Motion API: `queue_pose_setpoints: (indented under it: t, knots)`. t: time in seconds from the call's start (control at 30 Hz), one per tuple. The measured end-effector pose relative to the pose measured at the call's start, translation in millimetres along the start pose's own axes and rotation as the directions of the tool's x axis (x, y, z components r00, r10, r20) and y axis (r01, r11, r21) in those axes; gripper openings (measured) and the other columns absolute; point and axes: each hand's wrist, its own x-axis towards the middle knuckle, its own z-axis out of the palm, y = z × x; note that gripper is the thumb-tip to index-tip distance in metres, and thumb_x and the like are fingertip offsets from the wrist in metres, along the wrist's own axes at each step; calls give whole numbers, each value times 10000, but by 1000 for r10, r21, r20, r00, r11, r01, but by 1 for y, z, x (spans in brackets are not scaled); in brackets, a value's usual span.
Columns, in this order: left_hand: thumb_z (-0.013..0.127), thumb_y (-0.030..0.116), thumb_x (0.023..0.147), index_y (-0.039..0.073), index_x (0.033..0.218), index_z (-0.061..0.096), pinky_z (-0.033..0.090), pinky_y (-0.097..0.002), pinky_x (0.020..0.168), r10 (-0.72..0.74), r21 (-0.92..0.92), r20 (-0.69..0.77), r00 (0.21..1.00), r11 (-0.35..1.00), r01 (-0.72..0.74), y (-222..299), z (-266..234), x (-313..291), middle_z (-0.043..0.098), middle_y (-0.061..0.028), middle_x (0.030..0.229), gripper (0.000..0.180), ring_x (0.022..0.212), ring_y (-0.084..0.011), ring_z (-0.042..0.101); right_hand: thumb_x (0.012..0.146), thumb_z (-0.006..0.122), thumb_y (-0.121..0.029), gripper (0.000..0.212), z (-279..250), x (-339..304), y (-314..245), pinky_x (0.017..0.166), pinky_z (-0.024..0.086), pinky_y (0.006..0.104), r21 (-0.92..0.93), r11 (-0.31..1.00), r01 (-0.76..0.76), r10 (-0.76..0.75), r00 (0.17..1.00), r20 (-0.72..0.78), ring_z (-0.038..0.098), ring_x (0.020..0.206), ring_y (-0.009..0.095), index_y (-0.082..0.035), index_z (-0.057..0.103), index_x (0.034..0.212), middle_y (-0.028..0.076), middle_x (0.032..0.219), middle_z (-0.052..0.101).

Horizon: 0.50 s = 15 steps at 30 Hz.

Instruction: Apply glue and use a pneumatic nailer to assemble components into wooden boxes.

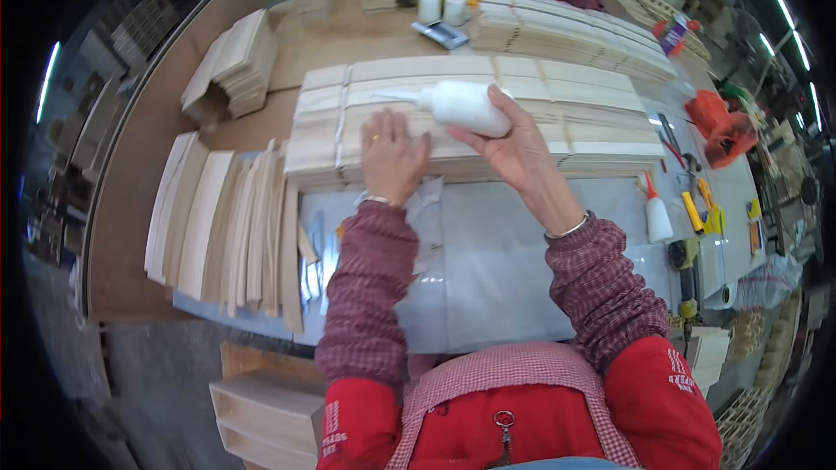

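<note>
My right hand (525, 155) is wrapped round a white squeeze glue bottle (461, 107), held on its side with the thin nozzle pointing left. The bottle is over a strapped stack of pale wooden boards (601, 126). Just below the nozzle, my left hand (394, 157) lies flat on the boards, fingers stretched out and holding nothing. A ring and a bracelet show on that hand and wrist. Whether the nozzle tip touches the wood, I cannot tell.
Loose wooden slats (218, 218) stand on edge at the left. Another white bottle with a red nozzle (658, 218), a yellow-handled tool (692, 211) and a power drill (684, 274) lie at the right. Two bottles (441, 5) stand at the back near a second strapped stack (557, 35).
</note>
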Motion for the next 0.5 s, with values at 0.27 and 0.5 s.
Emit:
queue_pose_setpoints:
  t: [0.27, 0.5]
  knots:
    - [390, 483, 947, -4, 1330, 441, 184, -528, 1110, -39, -176, -170, 985, 984, 9, 25, 6, 63, 392, -167, 1441, 622, 1357, -382, 302, 796, 714, -151, 669, -83, 32, -124, 795, 578, 391, -342, 908, 241, -294, 949, -110, 598, 994, 360, 175, 343, 1246, 279, 1155, 506]
    - [350, 497, 957, 28, 1367, 419, 169, -542, 1111, -50, -113, 56, 997, 992, 56, 34, 27, 96, 370, -142, 1466, 626, 1374, -378, 273, 778, 738, -163, 667, -116, 87, -136, 696, 591, 347, -433, 867, 247, -371, 900, -228, 632, 909, 337, 195, 360, 1195, 276, 1053, 549]
